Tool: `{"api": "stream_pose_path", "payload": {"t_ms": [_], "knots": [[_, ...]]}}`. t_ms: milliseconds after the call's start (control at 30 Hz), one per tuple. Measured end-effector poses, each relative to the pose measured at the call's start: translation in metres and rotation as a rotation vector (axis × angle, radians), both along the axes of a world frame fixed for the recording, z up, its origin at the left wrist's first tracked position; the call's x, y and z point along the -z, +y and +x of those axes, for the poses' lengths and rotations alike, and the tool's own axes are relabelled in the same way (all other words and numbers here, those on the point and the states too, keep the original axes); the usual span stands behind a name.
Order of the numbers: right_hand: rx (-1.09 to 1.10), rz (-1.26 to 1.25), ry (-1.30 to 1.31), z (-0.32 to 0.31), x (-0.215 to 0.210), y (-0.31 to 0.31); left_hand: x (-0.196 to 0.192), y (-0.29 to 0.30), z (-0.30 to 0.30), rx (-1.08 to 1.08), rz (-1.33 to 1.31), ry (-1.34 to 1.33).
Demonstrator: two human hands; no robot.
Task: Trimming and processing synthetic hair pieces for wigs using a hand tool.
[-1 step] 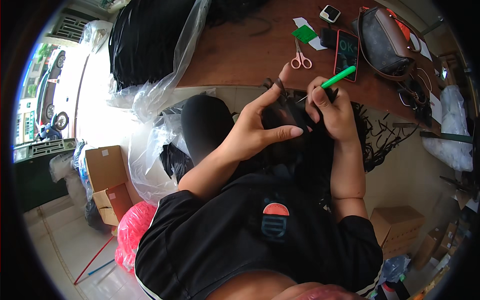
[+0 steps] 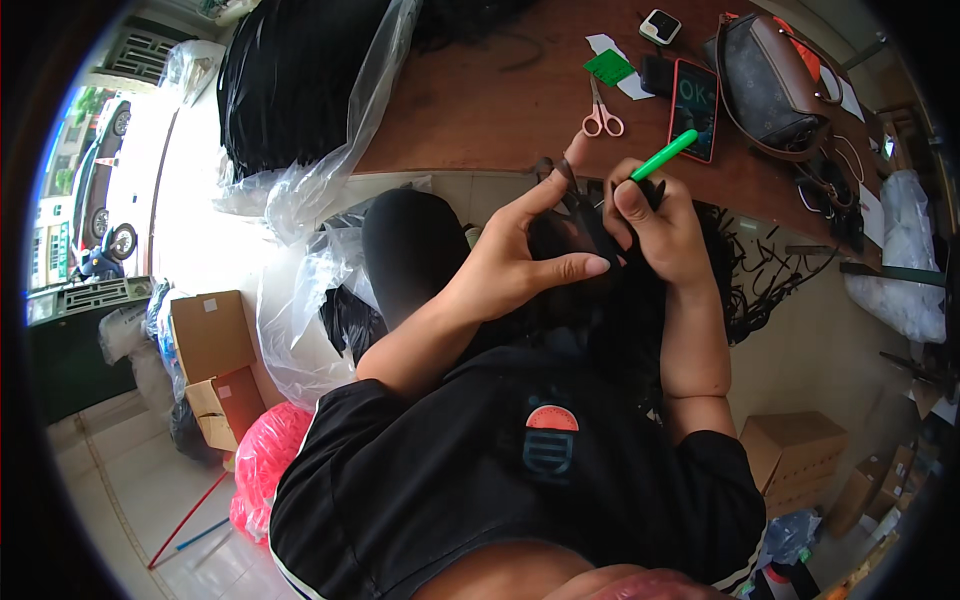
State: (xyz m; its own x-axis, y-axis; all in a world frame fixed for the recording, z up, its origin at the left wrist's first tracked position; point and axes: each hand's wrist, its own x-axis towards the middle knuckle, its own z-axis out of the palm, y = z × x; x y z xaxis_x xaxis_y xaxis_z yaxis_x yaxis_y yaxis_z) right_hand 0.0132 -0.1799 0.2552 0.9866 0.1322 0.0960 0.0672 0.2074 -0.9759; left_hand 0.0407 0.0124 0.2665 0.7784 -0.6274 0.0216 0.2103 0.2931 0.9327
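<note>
A narrow black strip (image 2: 594, 222) stretches between the index finger and thumb of my left hand (image 2: 515, 245), its upper end wrapped round the index fingertip. More dark material hangs below it over my lap, too dark to make out. My right hand (image 2: 655, 220) is closed around a tool with a bright green handle (image 2: 665, 156), which points up and to the right. The tool's working end is hidden at the strip. A black piece also shows between the right thumb and fingers. My two hands are close together in front of the table edge.
On the brown table (image 2: 480, 110) lie pink-handled scissors (image 2: 602, 115), a green card (image 2: 609, 68), a phone (image 2: 693, 110) and a brown handbag (image 2: 768, 85). A plastic-wrapped bundle of black strips (image 2: 290, 90) is at left. Cardboard boxes (image 2: 212, 335) and a pink bag (image 2: 270, 460) stand on the floor.
The green-handled tool has shifted slightly left and down with my right hand. Its thin metal shaft, visible before, is now hidden. My left hand has barely moved.
</note>
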Motion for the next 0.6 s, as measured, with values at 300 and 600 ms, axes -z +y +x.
{"api": "stream_pose_path", "payload": {"t_ms": [300, 600], "knots": [[0.723, -0.280, -0.466, -0.009, 0.012, 0.011, 0.003, 0.005, 0.005, -0.066, -0.026, 0.110], [0.563, 0.228, -0.351, -0.021, -0.009, -0.030, 0.006, 0.004, 0.007, -0.132, -0.163, 0.302]]}}
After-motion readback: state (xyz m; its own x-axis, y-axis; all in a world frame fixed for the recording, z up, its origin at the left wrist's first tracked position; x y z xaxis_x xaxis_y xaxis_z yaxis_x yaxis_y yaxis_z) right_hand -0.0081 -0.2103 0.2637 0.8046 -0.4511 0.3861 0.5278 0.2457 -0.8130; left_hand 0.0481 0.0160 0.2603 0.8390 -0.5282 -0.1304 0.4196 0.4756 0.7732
